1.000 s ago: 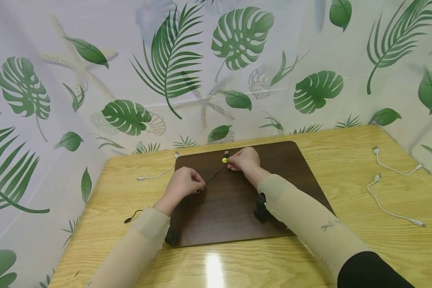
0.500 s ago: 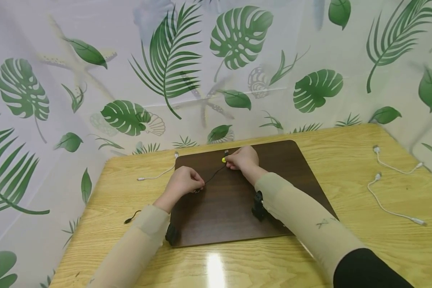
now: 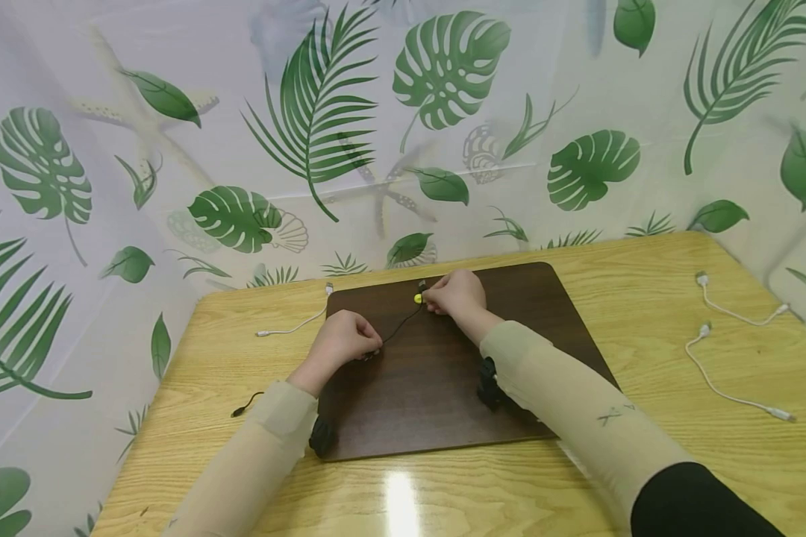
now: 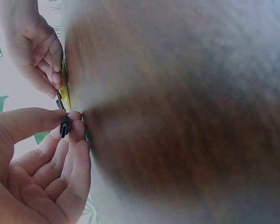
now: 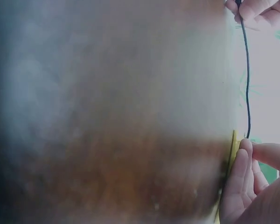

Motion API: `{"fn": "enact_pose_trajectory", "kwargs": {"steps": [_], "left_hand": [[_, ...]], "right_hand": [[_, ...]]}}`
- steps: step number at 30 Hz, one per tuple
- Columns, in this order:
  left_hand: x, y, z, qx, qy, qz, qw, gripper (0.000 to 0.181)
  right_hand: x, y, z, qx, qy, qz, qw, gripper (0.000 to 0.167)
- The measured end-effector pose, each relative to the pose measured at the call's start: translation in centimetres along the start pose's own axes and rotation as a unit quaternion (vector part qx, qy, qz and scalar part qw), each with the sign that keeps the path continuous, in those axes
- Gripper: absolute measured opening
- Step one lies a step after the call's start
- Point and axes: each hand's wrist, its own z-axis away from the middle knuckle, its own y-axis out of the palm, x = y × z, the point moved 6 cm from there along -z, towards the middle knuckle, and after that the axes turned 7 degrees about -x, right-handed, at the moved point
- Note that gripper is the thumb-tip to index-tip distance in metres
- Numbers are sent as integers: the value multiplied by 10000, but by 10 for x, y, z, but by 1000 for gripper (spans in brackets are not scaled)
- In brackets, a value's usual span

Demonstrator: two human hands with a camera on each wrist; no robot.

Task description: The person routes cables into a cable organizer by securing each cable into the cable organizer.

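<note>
A thin black USB cable (image 3: 401,325) runs between my two hands over a dark brown board (image 3: 430,395). My left hand (image 3: 341,343) pinches its small-plug end between thumb and fingertips; that black plug (image 4: 65,127) pokes out in the left wrist view. My right hand (image 3: 457,296) pinches the cable near its other end, where a USB plug (image 3: 422,285) sticks out beyond the fingers. A small round yellow piece (image 3: 418,298) sits at the right fingertips; its kind is unclear. In the right wrist view the cable (image 5: 247,70) hangs almost straight between the hands.
White USB cables lie on the wooden table (image 3: 403,485): one at the left (image 3: 294,327), an upper right one (image 3: 735,309) and a lower right one (image 3: 728,388). Left of the board lies a short black cable end (image 3: 247,404). A leaf-patterned cloth (image 3: 376,112) hangs behind.
Both hands hold almost still on the black cable. The right hand and forearm shift very slightly; nothing is let go or newly taken.
</note>
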Motion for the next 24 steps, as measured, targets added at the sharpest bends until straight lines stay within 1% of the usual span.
{"fn": "enact_pose_trajectory", "kwargs": {"steps": [6,14,16,20,24], "left_hand": [[0,1,1,21,2,-4,10000,13],[-2,1,0,50,48,-48,10000,11],[-2,1,-1,105,36,-61,9999,11],[-1,1,-1,277,-73,-7,9996,11],[0,2,-2,461,-281,260,9982,12]], "right_hand": [[5,-2,2,-136,-458,421,9980,19],[7,1,0,-212,-685,686,9951,14],[8,1,-1,-229,-727,760,9942,13],[9,1,-3,-229,-832,913,9921,12],[12,1,-5,-187,-983,1077,9891,11]]}}
